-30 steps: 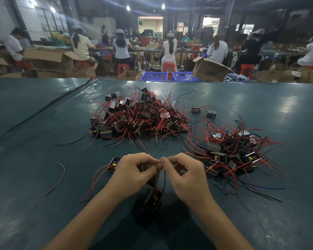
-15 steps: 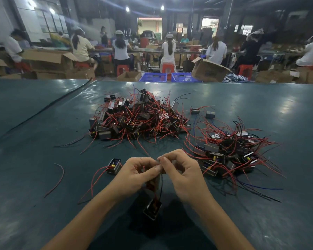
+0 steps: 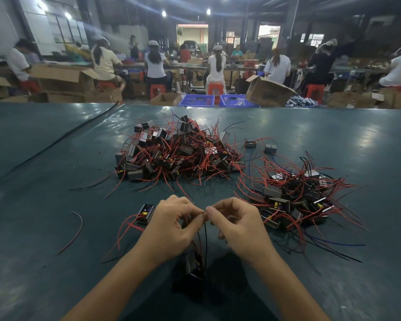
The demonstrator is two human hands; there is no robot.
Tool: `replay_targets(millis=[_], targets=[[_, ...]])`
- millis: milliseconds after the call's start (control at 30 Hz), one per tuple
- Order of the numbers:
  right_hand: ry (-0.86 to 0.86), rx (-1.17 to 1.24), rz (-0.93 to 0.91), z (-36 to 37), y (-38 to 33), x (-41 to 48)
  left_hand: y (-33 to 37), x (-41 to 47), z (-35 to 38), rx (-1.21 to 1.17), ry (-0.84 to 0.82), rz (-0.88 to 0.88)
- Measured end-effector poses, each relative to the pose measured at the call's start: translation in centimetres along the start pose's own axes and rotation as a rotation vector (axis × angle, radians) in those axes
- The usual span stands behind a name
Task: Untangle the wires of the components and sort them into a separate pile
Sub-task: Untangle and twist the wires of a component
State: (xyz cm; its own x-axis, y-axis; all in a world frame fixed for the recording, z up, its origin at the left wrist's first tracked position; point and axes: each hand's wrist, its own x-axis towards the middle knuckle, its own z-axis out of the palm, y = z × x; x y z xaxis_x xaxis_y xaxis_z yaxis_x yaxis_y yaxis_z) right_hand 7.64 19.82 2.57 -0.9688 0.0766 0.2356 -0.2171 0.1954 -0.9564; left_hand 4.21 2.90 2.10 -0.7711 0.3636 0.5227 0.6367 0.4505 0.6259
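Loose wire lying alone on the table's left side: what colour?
Red. The loose wire shows best in the head view, the only one.

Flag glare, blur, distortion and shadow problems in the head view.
Head view: ceiling lamps flare in streaks and leave glare patches on the table; window frames at the left lean, wide-angle distortion; background workers are soft. Head view, near field: left hand and right hand, pinching the wires, are sharp, but the hanging component beneath them sits in dark shadow.
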Motion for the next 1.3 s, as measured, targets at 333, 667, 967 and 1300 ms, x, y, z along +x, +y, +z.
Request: replay_targets(millis=[333, 667, 967, 1300], targets=[[-0.074, -0.24, -0.233, -0.5, 0.5, 0.2, -0.1, 0.3, -0.6, -0.006, -0.036, -0.003], [0.149, -0.136, -0.107, -0.4, 0.3, 0.3, 0.3, 0.2, -0.4, 0.072, 0.006, 0.043], [-0.039, 0.03, 0.121, -0.2, -0.4, 0.2, 0.0, 0.1, -0.3, 0.207, 0.009, 0.127], [-0.174, -0.202, -0.073, -0.1, 0.1, 0.0, -0.2, 0.0, -0.2, 0.105, -0.075, 0.048]])
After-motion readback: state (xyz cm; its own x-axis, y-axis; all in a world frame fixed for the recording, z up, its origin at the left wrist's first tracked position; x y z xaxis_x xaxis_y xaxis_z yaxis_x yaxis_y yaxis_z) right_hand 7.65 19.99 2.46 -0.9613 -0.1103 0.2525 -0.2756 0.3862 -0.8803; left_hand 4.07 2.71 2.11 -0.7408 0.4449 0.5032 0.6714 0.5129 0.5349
